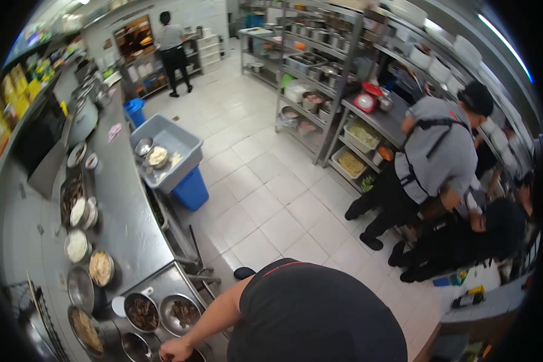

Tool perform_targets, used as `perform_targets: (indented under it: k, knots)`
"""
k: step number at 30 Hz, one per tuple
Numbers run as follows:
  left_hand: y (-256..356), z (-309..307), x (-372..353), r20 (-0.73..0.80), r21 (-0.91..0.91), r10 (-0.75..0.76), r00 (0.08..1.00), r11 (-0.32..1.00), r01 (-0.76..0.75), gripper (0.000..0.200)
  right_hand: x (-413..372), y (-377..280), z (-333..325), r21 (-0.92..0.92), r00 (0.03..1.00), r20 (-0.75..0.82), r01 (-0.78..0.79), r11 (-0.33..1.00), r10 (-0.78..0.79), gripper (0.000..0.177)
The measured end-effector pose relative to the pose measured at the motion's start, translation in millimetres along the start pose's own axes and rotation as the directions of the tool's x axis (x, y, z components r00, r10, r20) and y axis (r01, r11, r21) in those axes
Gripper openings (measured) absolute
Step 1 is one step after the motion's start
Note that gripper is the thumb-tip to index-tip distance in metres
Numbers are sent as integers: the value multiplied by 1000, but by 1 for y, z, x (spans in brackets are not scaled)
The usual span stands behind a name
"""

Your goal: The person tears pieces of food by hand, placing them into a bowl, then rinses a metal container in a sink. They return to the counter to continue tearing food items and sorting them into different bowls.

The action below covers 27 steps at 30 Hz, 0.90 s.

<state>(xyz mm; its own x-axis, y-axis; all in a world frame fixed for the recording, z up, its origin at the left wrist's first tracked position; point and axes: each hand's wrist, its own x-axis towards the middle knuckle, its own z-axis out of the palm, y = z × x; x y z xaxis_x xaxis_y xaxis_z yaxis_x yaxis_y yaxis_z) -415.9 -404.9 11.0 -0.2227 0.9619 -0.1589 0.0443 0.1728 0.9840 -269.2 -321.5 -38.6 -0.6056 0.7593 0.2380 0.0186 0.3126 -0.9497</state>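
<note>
At the bottom edge, my left hand reaches down over the metal bowls, its fingers bent together. What they hold, if anything, is hidden. A dark bowl lies right beside it, partly cut off by the frame. Just above, one metal bowl holds brown pieces of food, and another bowl of dark brown food stands to its left. An empty-looking metal bowl is left of the hand. My right hand is out of sight; a dark-clothed torso fills the bottom middle.
Along the left steel counter stand bowls of pale food and a tray. A grey tub sits beyond its edge, over a blue bin. Two people work at the right; another person stands far back near shelves.
</note>
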Motion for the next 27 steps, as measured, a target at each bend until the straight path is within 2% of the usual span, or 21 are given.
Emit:
perform_targets:
  k: [1, 2, 3, 4, 5, 7, 8, 9, 10, 12, 16, 17, 19, 20, 22, 23, 25, 27]
  knots:
    - [5, 6, 0, 33, 139, 14, 999, 990, -19, 44, -6, -8, 2, -9, 996, -90, 11, 1000, -12, 20]
    - [1, -1, 4, 44, 277, 12, 999, 961, -24, 48, -2, -1, 8, -87, 964, -236, 101, 991, -119, 22]
    - [-67, -27, 45, 120, 23, 105, 987, 994, -109, 36, 1, 10, 14, -53, 957, -241, 150, 987, -159, 22]
    - [-35, -2, 19, 46, -94, -85, 995, 992, 89, 42, -10, -21, -5, -62, 989, -141, 25, 998, -34, 23]
    - [-31, 4, 12, -38, -248, -142, 989, 960, 128, 38, -11, -24, -13, -107, 995, -78, 54, 993, -62, 23]
    - [-20, 10, 3, 51, -392, -174, 983, 902, 180, 32, -15, -32, -26, -83, 987, 1, 157, 984, -158, 21]
    - [-26, 10, -1, 39, -356, -86, 996, 930, 94, 27, -10, -36, -27, -149, 979, 98, 190, 970, -176, 21]
    - [-35, 14, 2, -59, -369, -129, 990, 924, 98, 27, -10, -36, -29, -124, 976, 144, 180, 976, -162, 24]
    - [-32, 23, -2, -142, -379, -138, 980, 922, 75, 29, -9, -13, -19, -275, 978, 167, 168, 947, -125, 28]
    - [-34, 27, -5, -189, -321, -90, 978, 947, 25, 29, -2, -6, -25, -295, 957, 196, 267, 918, -215, 28]
    - [-28, 41, -21, -317, -464, -119, 941, 885, -44, 28, 13, -31, -56, -143, 931, 362, 8, 990, 45, 29]
    - [-27, 44, -24, -361, -415, -79, 929, 906, -84, 30, 12, -31, -58, -126, 910, 414, 14, 992, 39, 29]
    - [-20, 53, -25, -439, -415, -77, 895, 901, -126, 30, 19, -27, -64, 86, 899, 438, -56, 995, 12, 30]
    - [-17, 58, -27, -470, -405, -53, 881, 900, -162, 29, 19, -24, -67, 98, 887, 461, -60, 993, 8, 30]
    - [-15, 65, -28, -535, -394, -40, 844, 896, -207, 26, 22, -19, -69, 165, 850, 512, -239, 957, 124, 31]
    - [-15, 68, -29, -562, -382, -28, 827, 895, -229, 25, 23, -19, -72, 96, 836, 528, -232, 968, 148, 25]
    - [-15, 75, -31, -579, -374, -30, 815, 897, -233, 23, 22, -19, -70, 167, 867, 479, -244, 955, 138, 23]
    - [-13, 78, -32, -603, -286, 14, 798, 930, -233, 22, 20, -23, -67, 236, 897, 422, -247, 940, 130, 22]
